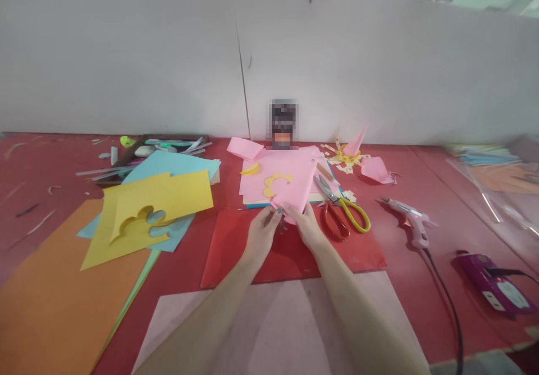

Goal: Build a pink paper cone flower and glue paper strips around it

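Note:
A piece of pink paper (301, 191) is between my two hands, its near end curled or folded. My left hand (264, 224) pinches its lower left corner, fingers closed. On the other side, my right hand (309, 226) grips the lower right edge. Both hands are above a red board (248, 251). Just behind lie pink sheets (252, 179) with a yellow scalloped cutout (269, 187) and a yellow curved scrap (250, 169) on them. Two pairs of scissors rest right of my right hand, one with yellow handles (357, 218), one with red handles (336, 224).
A glue gun (410, 218) with a cord and a purple power strip (492, 282) lie at right. Pink paper cone (356, 142) stands behind. Yellow cut sheets (155, 195), an orange sheet (50, 291) and a pen tray (141, 145) are left. A white wall (147, 55) rises behind.

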### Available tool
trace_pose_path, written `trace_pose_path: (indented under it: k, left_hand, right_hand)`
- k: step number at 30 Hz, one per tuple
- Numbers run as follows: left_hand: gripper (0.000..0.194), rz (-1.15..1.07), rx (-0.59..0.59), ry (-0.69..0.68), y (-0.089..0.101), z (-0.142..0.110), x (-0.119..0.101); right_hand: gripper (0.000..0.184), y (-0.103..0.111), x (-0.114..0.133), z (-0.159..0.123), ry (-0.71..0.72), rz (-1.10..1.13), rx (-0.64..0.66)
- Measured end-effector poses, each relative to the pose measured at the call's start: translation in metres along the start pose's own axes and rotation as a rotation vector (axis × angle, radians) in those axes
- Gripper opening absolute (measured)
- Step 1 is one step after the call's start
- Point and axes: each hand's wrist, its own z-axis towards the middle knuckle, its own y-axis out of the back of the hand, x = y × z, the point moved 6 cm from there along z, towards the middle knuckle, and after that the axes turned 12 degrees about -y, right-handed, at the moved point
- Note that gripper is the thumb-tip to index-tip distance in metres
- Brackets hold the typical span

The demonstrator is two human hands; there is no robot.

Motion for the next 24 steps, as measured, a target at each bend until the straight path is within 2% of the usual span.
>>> trace_pose_path:
  k: [12,24]
  left_hand:
    - [0.026,0.101,-0.042,-0.025,0.006,0.0,0.0]
    - [0.028,0.062,-0.118,-0.029,0.013,-0.001,0.002]
  right_hand:
    - [0.054,-0.006,0.005,-0.004,-0.037,-0.091,-0.006]
    - [0.059,-0.011,0.006,-0.005,0.054,-0.17,0.068]
